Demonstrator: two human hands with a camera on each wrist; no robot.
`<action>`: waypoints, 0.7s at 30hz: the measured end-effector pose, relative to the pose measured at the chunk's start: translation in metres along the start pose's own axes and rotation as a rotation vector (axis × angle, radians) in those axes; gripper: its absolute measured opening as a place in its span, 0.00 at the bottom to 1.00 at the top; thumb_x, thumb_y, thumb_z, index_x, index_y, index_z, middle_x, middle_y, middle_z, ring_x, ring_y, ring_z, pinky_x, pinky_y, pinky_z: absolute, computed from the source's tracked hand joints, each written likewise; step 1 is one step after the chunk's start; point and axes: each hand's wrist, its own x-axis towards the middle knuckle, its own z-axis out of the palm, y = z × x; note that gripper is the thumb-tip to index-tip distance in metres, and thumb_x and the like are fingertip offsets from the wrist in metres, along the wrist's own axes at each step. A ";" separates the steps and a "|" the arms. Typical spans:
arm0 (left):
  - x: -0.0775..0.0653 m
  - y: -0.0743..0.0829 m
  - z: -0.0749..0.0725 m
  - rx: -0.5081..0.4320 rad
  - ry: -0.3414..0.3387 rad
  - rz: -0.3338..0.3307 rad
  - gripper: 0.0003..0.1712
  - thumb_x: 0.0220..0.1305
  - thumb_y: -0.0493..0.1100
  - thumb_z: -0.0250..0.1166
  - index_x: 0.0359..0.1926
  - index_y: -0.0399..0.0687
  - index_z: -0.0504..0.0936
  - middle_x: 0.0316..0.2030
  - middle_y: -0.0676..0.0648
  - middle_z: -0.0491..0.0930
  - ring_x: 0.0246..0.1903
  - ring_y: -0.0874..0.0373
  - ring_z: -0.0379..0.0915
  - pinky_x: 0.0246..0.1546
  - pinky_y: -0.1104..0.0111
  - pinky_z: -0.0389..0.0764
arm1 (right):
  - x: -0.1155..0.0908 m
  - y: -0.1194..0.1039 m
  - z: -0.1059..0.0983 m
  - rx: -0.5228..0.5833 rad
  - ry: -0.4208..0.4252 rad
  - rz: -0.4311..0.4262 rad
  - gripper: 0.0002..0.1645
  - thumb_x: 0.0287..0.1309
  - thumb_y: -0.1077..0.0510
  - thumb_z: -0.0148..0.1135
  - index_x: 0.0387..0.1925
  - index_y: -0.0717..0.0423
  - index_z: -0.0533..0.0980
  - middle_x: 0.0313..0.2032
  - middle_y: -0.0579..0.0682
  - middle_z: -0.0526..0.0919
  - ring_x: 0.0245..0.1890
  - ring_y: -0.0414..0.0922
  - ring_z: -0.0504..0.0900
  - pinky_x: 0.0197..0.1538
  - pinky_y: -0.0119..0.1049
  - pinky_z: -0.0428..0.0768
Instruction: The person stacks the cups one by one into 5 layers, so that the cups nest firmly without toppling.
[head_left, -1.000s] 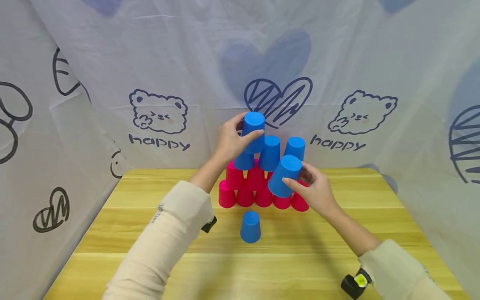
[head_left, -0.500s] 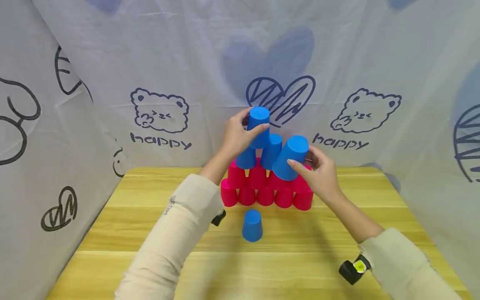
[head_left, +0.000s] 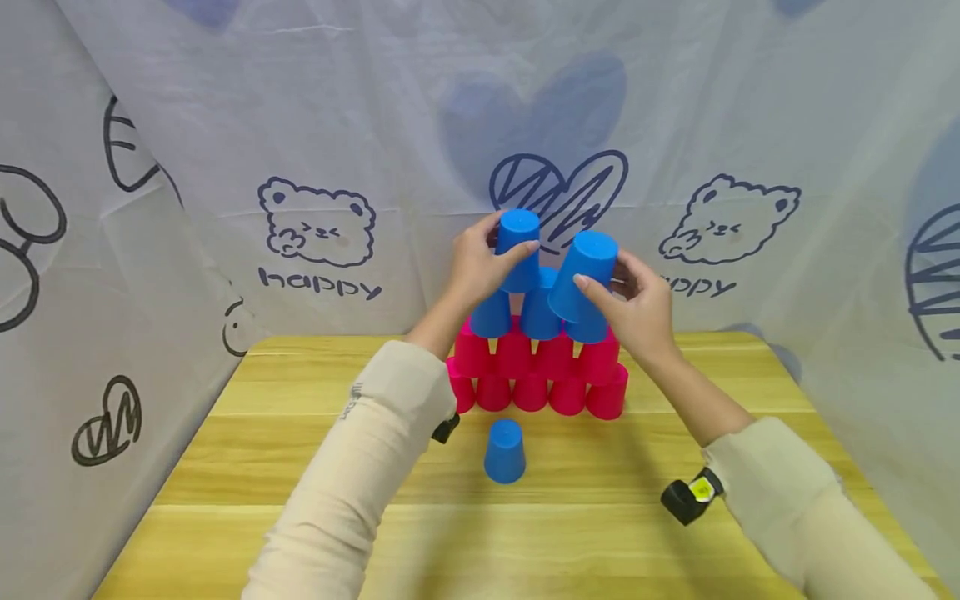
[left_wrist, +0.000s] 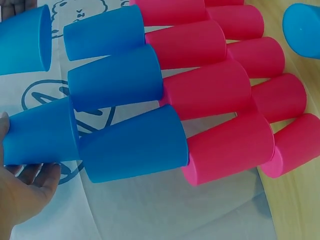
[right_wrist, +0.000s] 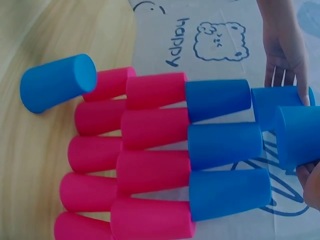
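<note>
In the head view my left hand point(head_left: 480, 262) grips an upside-down blue cup point(head_left: 519, 242) by its sides. Its rim seems to meet the bases of the left and middle blue cups point(left_wrist: 115, 77) in the row below. My right hand point(head_left: 641, 304) grips another upside-down blue cup point(head_left: 588, 262), slightly tilted, right of the first. A small gap separates this cup from the blue row in the right wrist view. That row of three blue cups stands on a row of pink cups point(head_left: 513, 354), above a bottom row of pink cups point(head_left: 530, 393).
One upside-down blue cup point(head_left: 505, 454) stands alone on the wooden table point(head_left: 300, 533), in front of the stack. A white printed cloth point(head_left: 427, 125) hangs close behind the stack and along the sides.
My right hand has lifted its blue cup from in front of the pink rows to above the blue row. My left hand has shifted its cup slightly right and up.
</note>
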 end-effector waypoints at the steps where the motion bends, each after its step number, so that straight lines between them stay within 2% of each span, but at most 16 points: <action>1: 0.000 0.000 0.001 -0.001 0.000 -0.002 0.35 0.59 0.51 0.63 0.66 0.48 0.64 0.59 0.45 0.72 0.57 0.49 0.71 0.58 0.56 0.73 | 0.002 0.000 0.000 -0.001 0.003 0.002 0.31 0.57 0.53 0.62 0.60 0.61 0.68 0.55 0.60 0.76 0.53 0.55 0.76 0.59 0.51 0.73; 14: 0.002 0.000 0.006 -0.017 0.015 -0.022 0.34 0.61 0.51 0.61 0.65 0.46 0.64 0.61 0.44 0.71 0.59 0.48 0.70 0.59 0.56 0.72 | 0.024 0.005 0.000 -0.005 0.038 0.074 0.33 0.56 0.50 0.62 0.62 0.58 0.66 0.56 0.59 0.76 0.55 0.52 0.75 0.61 0.47 0.72; 21: 0.003 0.000 0.006 -0.011 0.029 -0.032 0.34 0.61 0.51 0.61 0.66 0.46 0.64 0.61 0.44 0.71 0.59 0.48 0.69 0.59 0.55 0.71 | 0.035 0.009 0.004 -0.021 0.041 0.053 0.33 0.56 0.52 0.63 0.61 0.59 0.67 0.55 0.60 0.76 0.54 0.53 0.75 0.59 0.48 0.74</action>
